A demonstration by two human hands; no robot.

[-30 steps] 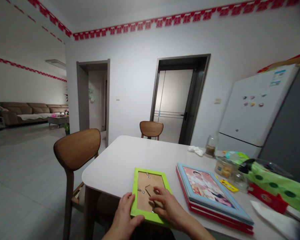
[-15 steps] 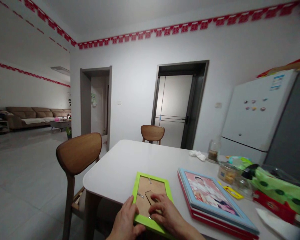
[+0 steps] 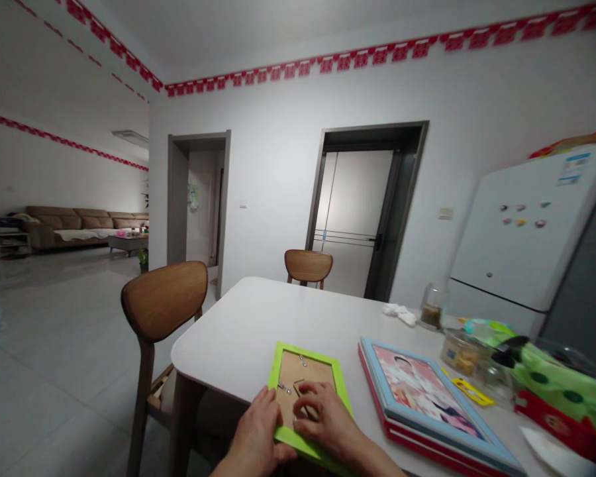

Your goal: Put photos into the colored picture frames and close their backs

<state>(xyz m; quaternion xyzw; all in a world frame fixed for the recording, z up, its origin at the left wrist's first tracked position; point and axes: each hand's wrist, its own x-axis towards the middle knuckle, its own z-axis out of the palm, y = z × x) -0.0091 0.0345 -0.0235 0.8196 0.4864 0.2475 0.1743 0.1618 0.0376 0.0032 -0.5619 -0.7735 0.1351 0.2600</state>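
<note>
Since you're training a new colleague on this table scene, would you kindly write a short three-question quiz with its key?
1. True or false: the left hand and the right hand are both on the lime-green rectangular picture frame.
2. Multiple choice: what faces up in that frame? A) a brown backing board with small metal clips; B) a photo behind glass; C) a plain white card.
3. Fill in the blank: in this view, the sky-blue-bordered photo frame lies to the ____ of the green frame.

Key: 1. true; 2. A; 3. right.
</note>
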